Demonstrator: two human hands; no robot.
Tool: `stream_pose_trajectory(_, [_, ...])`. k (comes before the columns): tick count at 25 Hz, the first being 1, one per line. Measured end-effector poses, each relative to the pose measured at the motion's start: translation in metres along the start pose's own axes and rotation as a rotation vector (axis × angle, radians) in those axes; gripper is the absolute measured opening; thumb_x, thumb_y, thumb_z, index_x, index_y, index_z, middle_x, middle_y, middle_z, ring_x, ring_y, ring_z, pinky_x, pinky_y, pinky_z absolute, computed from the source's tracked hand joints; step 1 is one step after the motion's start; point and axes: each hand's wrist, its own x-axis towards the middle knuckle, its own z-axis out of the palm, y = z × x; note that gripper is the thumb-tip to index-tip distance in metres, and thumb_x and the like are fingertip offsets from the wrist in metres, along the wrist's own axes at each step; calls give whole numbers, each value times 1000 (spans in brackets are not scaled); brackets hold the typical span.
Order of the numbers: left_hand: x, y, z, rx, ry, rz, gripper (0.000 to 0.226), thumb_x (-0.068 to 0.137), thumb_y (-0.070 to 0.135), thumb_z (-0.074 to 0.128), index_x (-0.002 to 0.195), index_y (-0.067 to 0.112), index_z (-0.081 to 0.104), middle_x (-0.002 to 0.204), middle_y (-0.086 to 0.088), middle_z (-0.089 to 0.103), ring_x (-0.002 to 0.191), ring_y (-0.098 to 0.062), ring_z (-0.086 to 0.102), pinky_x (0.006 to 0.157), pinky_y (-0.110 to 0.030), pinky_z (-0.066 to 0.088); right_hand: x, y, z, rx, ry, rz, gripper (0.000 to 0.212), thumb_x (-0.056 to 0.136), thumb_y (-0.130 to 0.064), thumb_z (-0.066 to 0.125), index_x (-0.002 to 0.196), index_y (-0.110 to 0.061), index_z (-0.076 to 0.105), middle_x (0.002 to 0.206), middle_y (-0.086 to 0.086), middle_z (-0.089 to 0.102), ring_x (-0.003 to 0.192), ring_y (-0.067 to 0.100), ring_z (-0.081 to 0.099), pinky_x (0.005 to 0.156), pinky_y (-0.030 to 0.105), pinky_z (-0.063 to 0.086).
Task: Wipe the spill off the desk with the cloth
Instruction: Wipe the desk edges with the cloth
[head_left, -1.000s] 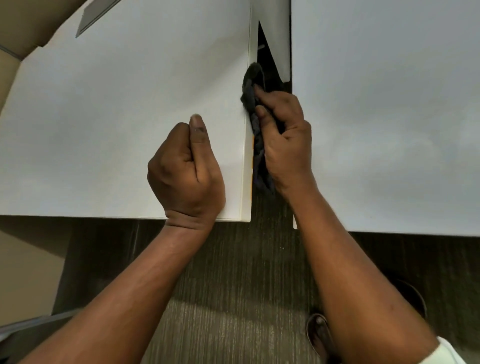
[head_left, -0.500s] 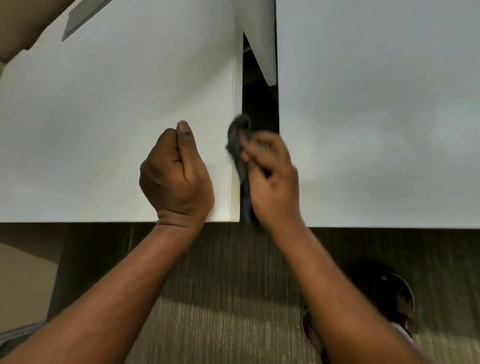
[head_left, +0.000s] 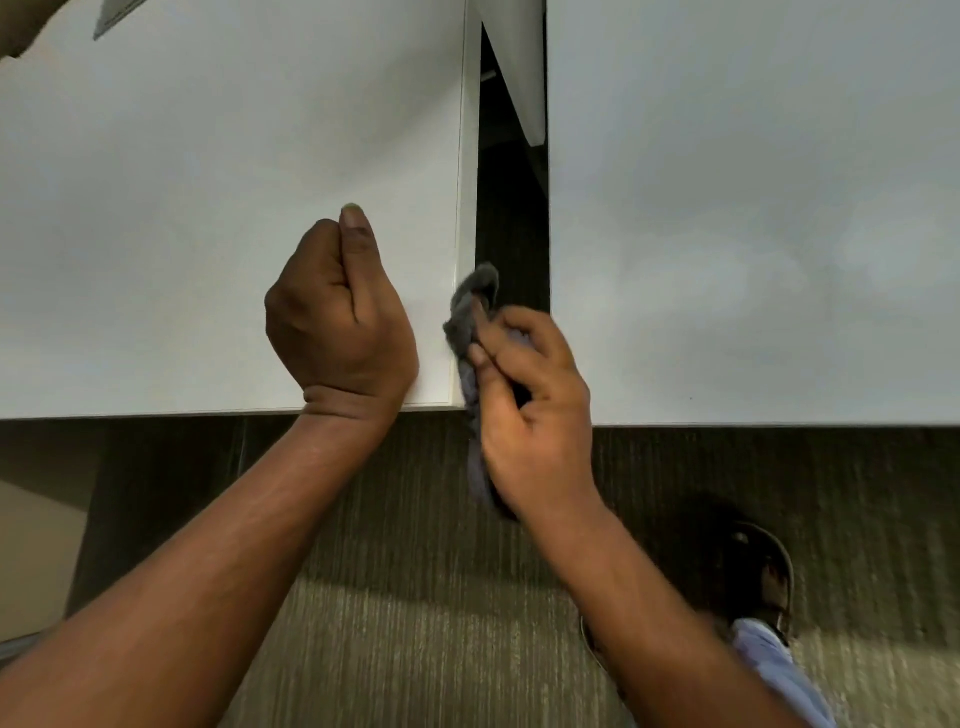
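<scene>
A white desk (head_left: 182, 208) fills the left of the view, and a second white desk (head_left: 753, 234) fills the right, with a dark gap between them. My right hand (head_left: 535, 415) grips a grey cloth (head_left: 470, 312) in that gap, pressed against the right side edge of the left desk near its front corner. Part of the cloth hangs down below the hand. My left hand (head_left: 340, 322) rests as a closed fist on the left desk, thumb up, just left of the edge. No spill shows on the desk top.
Grey ribbed carpet (head_left: 415, 623) lies below the desks. A dark shoe (head_left: 769, 566) and a light blue sleeve or trouser leg (head_left: 769, 660) sit at the lower right. A grey panel (head_left: 117, 15) lies at the far left of the left desk.
My right hand has slid the cloth along the desk's side edge from deep in the gap toward the front corner. The left fist has stayed in place.
</scene>
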Motion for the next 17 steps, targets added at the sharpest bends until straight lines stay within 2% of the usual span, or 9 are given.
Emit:
stream_pose_trajectory(3, [0, 1, 1, 18, 13, 17, 40, 99, 20, 40, 61, 7, 46, 54, -25, 50, 52, -26, 41, 52, -31, 25, -53, -8, -2, 61, -3, 14, 25, 91, -5, 56, 114, -6, 67, 108, 9, 58, 93, 10, 61, 76, 12, 49])
stream_pose_trajectory(6, [-2, 1, 1, 33, 5, 48, 41, 99, 19, 39, 62, 5, 46, 54, -23, 51, 52, -30, 43, 53, -35, 28, -44, -7, 3, 29, 50, 38, 26, 89, 1, 56, 113, 0, 67, 101, 13, 58, 86, 18, 60, 71, 18, 52])
stream_pose_trajectory(8, [-2, -1, 0, 27, -1, 45, 41, 99, 19, 39, 62, 3, 47, 54, -23, 50, 52, -31, 44, 52, -35, 28, -27, -10, 1, 28, 35, 43, 25, 89, 1, 55, 109, 1, 68, 99, 11, 57, 85, 14, 59, 70, 14, 50])
stream_pose_trajectory(12, [-2, -2, 1, -16, -2, 35, 35, 99, 18, 40, 64, 13, 43, 54, -16, 46, 52, -23, 40, 50, -23, 23, 28, -14, -4, -106, -30, 71, 17, 91, 0, 54, 96, -2, 70, 96, 3, 57, 79, 1, 54, 67, 3, 41])
stream_pose_trajectory(14, [-2, -2, 1, -25, -6, 35, 34, 99, 17, 40, 65, 14, 40, 54, -10, 43, 52, -18, 37, 49, -16, 24, 70, -15, 0, -203, -30, 73, 22, 93, -1, 52, 83, -6, 70, 89, 3, 57, 78, 6, 52, 65, 2, 35])
stream_pose_trajectory(16, [-2, 0, 1, -19, -12, 18, 34, 99, 17, 40, 66, 14, 38, 51, 0, 36, 48, -10, 31, 49, -13, 23, 100, -19, 2, -277, -67, 61, 39, 93, -2, 49, 60, -23, 54, 78, 0, 53, 78, 12, 50, 60, 4, 31])
stream_pose_trajectory(17, [-1, 1, 1, -11, -20, 15, 33, 99, 16, 41, 66, 14, 37, 51, 7, 31, 47, -7, 28, 48, -13, 22, 103, -20, 2, -306, -79, 43, 44, 92, -2, 49, 57, -27, 45, 75, -2, 50, 76, 12, 48, 58, 5, 30])
